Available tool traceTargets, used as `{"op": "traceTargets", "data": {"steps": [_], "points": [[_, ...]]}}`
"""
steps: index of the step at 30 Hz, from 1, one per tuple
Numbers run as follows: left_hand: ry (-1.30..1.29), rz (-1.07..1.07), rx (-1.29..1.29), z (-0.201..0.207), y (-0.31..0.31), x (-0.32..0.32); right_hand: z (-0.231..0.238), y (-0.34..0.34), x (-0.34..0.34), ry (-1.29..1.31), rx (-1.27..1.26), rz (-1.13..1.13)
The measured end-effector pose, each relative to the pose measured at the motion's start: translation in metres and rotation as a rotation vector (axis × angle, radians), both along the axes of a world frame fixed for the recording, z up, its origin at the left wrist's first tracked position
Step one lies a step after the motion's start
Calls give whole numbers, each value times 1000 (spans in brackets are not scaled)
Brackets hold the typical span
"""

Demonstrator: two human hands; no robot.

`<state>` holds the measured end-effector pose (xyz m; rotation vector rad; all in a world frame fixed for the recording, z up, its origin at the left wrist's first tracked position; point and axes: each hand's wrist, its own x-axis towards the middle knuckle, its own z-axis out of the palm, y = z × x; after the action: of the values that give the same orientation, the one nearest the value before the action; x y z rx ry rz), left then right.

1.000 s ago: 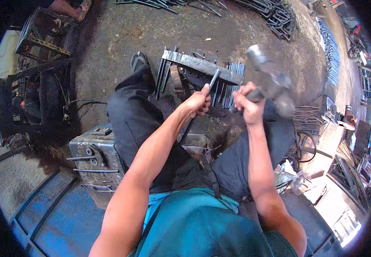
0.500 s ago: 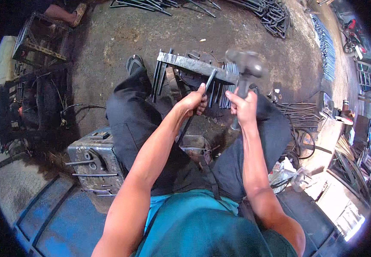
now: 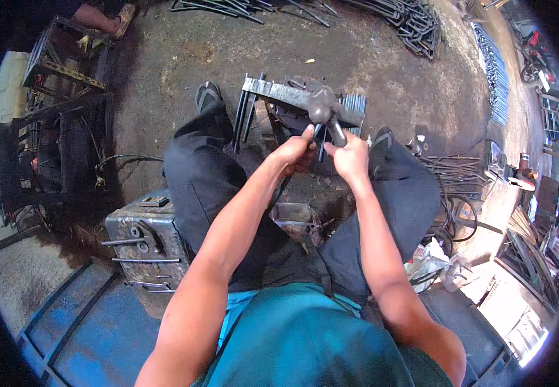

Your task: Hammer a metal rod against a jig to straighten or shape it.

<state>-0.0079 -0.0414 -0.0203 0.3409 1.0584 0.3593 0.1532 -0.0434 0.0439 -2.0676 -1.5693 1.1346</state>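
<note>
My left hand (image 3: 295,153) is closed around a thin metal rod (image 3: 281,188), its thumb lying along it. The rod slants up toward a thick, battered steel bar (image 3: 272,90) set crosswise between my feet. My right hand (image 3: 350,158) grips the handle of a hammer (image 3: 322,106). The hammer's head is over the bar and hides the rod's upper end; whether it touches the rod I cannot tell. Dark upright rods (image 3: 241,119) stand at the bar's left end. Several short grey rods (image 3: 354,104) sit by its right end.
A worn metal box (image 3: 147,229) stands by my left leg. Bent rods (image 3: 415,32) lie at the far side, with a row of bluish rods (image 3: 492,77) at far right. Thin rods and a cable (image 3: 463,216) are near my right knee. Another person's foot (image 3: 123,20) shows top left.
The hammer has swung left and down, from beyond the bar's right end to over its middle. My right hand has moved slightly left with it; my left hand stays nearly still.
</note>
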Motion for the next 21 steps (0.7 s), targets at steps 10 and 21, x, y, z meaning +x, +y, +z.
{"op": "traceTargets", "data": {"steps": [10, 21], "points": [[-225, 107, -152, -6, -5, -1, 32, -2, -6, 404, 99, -276], [-44, 44, -51, -5, -4, 3, -10, 3, 6, 143, -94, -231]]}}
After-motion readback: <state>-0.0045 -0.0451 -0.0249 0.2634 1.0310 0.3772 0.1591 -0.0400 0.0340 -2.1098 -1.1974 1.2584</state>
